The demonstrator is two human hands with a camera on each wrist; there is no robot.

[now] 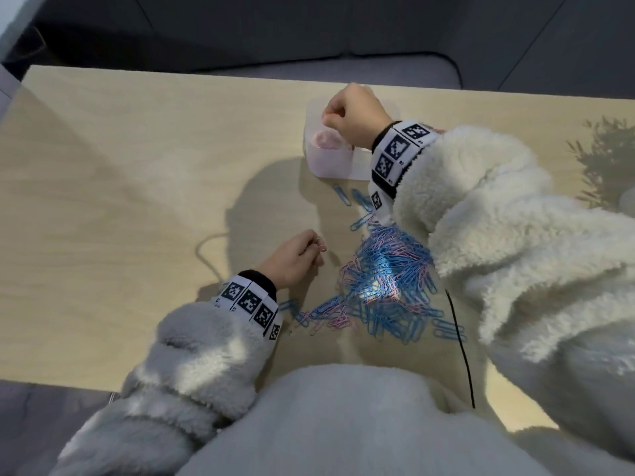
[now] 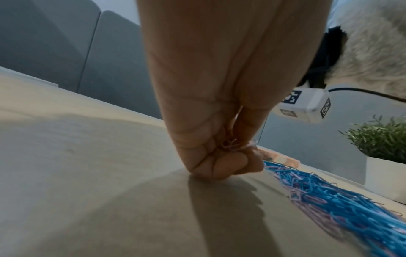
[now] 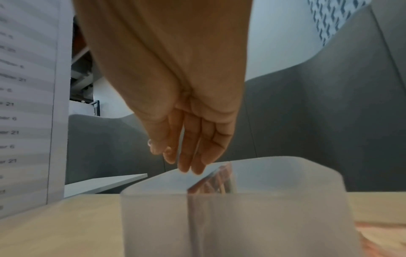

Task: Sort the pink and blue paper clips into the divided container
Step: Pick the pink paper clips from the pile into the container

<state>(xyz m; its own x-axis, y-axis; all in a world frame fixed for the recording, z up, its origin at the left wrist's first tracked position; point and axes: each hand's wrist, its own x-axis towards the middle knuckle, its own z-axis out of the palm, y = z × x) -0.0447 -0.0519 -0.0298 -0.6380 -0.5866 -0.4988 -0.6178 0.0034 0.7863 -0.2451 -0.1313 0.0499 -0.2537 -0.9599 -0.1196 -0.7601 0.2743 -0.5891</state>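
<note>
A mixed pile of blue and pink paper clips (image 1: 388,286) (image 2: 329,194) lies on the wooden table (image 1: 120,201) in front of me. My left hand (image 1: 299,255) (image 2: 222,156) rests left of the pile, fingers curled round a few pink clips (image 1: 322,248) (image 2: 229,145). The translucent divided container (image 1: 330,166) (image 3: 241,217) stands beyond the pile, with pink clips (image 1: 328,140) in its near-left compartment. My right hand (image 1: 347,115) (image 3: 162,151) hovers over the container. Thumb and forefinger pinch a small pale clip (image 3: 150,143), and the other fingers hang down.
A black cable (image 1: 462,348) runs down the table on the right of the pile. A potted plant (image 2: 382,139) in a white pot stands at the right. Grey sofa cushions (image 1: 240,29) lie beyond the far edge. A printed sheet (image 3: 26,104) hangs left.
</note>
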